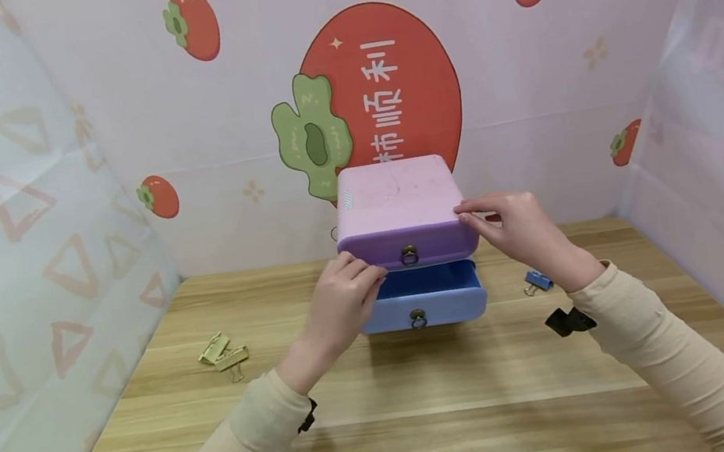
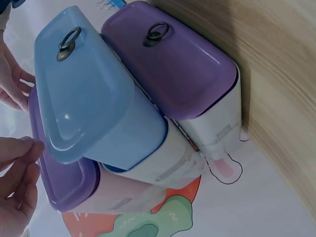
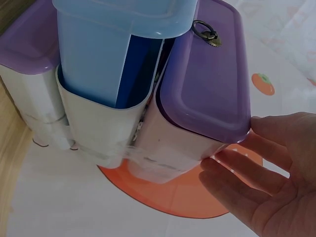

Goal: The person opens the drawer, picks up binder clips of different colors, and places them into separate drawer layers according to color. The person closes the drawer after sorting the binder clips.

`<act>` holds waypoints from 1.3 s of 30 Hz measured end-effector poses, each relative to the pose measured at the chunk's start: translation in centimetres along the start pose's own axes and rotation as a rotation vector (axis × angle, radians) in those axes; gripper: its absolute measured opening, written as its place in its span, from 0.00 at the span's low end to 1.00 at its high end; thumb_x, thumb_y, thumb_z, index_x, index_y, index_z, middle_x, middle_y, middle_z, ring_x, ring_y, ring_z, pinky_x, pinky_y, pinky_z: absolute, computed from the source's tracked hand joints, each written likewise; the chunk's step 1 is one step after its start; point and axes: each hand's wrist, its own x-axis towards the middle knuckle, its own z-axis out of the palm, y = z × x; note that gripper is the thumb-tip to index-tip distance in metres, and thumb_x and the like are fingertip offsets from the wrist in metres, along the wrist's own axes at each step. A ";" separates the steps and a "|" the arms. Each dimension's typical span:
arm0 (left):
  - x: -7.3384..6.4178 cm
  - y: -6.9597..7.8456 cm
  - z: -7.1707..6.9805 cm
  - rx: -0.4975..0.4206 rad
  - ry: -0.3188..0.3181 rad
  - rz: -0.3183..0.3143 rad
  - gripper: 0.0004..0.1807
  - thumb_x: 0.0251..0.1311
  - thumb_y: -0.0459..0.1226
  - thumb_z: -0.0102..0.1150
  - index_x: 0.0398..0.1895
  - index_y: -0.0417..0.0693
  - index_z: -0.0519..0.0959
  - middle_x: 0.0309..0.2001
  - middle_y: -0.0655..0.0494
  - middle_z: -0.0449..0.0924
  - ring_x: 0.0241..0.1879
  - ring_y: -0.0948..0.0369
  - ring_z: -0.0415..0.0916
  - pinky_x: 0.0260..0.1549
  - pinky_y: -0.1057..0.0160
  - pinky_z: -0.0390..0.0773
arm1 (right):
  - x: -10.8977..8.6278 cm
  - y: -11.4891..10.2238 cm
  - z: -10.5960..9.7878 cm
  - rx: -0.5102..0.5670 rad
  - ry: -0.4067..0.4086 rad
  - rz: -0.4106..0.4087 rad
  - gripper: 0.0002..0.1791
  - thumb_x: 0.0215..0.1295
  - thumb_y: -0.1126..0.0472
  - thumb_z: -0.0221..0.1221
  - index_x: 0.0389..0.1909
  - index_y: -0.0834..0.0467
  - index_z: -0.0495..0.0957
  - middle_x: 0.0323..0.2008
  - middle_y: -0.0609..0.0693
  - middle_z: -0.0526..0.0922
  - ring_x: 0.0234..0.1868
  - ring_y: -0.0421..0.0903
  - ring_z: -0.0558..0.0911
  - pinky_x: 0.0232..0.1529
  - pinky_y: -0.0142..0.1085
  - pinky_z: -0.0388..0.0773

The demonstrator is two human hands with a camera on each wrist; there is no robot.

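A small stacked drawer unit stands before me, with a pink top point(image 1: 399, 192) and a purple upper drawer point(image 1: 380, 249). Below it a blue drawer point(image 1: 432, 308) is pulled out, its dark blue inside visible. A lower purple drawer point(image 2: 173, 64) is seen in the wrist views. My left hand point(image 1: 339, 305), fingers bent, is at the lower left corner of the upper drawer; whether it grips the edge is unclear. My right hand point(image 3: 291, 173) touches the upper drawer's corner with its thumb, the other fingers extended beside the pink casing.
Gold binder clips point(image 1: 232, 358) lie on the wooden table point(image 1: 435, 420) at the left. A blue binder clip point(image 1: 539, 279) lies right of the drawers, near the right forearm. A printed cloth backdrop point(image 1: 523, 74) rises behind the unit.
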 end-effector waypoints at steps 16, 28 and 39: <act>0.4 -1.8 -0.6 -0.034 0.199 -0.017 0.06 0.54 0.29 0.64 0.35 0.41 0.84 0.31 0.52 0.82 0.34 0.56 0.73 0.30 0.63 0.71 | -0.1 0.1 -0.1 -0.002 0.002 0.007 0.11 0.63 0.59 0.61 0.43 0.59 0.84 0.43 0.55 0.86 0.45 0.51 0.85 0.42 0.44 0.83; 0.9 -3.1 0.0 -0.054 0.144 -0.097 0.15 0.58 0.34 0.62 0.49 0.39 0.81 0.48 0.47 0.81 0.46 0.53 0.77 0.48 0.59 0.78 | -0.1 0.2 -0.1 0.007 0.000 0.009 0.11 0.63 0.58 0.61 0.44 0.58 0.84 0.44 0.55 0.86 0.45 0.51 0.85 0.42 0.44 0.83; 0.6 -3.6 0.5 -0.076 0.059 -0.147 0.17 0.58 0.34 0.61 0.51 0.40 0.80 0.51 0.47 0.81 0.52 0.53 0.77 0.55 0.56 0.75 | -1.7 2.7 -0.4 0.018 0.033 0.064 0.13 0.67 0.57 0.57 0.46 0.60 0.83 0.40 0.57 0.86 0.39 0.52 0.86 0.39 0.47 0.83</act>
